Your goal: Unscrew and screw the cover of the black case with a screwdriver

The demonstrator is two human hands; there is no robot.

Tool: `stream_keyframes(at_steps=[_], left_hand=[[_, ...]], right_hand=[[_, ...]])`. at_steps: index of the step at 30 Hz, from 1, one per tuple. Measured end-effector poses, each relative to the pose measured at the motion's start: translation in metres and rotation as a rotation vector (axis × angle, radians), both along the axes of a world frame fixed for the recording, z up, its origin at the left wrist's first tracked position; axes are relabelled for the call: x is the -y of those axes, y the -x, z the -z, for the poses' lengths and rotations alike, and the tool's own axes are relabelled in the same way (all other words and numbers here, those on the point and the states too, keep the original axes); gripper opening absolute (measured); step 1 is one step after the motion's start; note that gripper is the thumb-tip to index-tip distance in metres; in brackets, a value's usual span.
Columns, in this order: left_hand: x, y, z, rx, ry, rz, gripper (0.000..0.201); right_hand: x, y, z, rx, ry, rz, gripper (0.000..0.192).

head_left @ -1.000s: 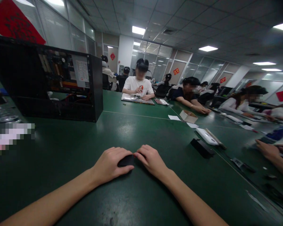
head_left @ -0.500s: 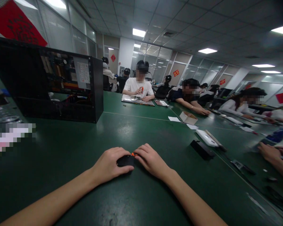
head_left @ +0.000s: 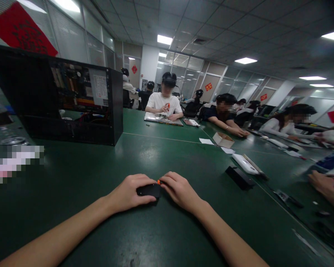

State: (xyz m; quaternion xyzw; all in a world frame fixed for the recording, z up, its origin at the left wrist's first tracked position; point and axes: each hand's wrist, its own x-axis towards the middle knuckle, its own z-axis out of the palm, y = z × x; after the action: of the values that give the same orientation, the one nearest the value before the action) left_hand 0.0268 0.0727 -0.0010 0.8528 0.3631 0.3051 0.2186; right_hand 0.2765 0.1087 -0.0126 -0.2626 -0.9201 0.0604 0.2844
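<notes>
My left hand is closed round a small black box-shaped piece low over the green table, thumb along its near side and fingers over its far side. Small bright dots show on its face. Close against its right end, my right hand is closed with bent fingertips on a small orange object. Most of that object is hidden by the fingers, so its kind is unclear. The orange part touches or nearly touches the black piece's upper right corner.
An open black computer case stands at the left, beside a plastic bottle. To the right lie a black block, a white device and an open cardboard box. Co-workers sit along the green table; one co-worker's hands are at the right.
The black piece has turned slightly in my left hand, showing more of its face. My right hand stays at its right end with the orange object. The view has shifted a little.
</notes>
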Motion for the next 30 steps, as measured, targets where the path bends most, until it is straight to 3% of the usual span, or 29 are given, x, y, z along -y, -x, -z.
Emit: stream_keyframes(at_steps=[10, 18, 30], left_hand=[[-0.0024, 0.0031, 0.0032, -0.078, -0.114, 0.025, 0.047], [-0.0028, 0.0035, 0.0058, -0.017, -0.081, 0.035, 0.048], [-0.0025, 0.0028, 0.0057, -0.024, -0.099, 0.049, 0.047]], right_hand=[[-0.0009, 0.0008, -0.0011, -0.136, 0.196, -0.035, 0.019], [0.0024, -0.0008, -0.0012, 0.017, -0.080, 0.029, 0.025], [0.0024, 0.0031, -0.0021, -0.123, 0.238, -0.063, 0.023]])
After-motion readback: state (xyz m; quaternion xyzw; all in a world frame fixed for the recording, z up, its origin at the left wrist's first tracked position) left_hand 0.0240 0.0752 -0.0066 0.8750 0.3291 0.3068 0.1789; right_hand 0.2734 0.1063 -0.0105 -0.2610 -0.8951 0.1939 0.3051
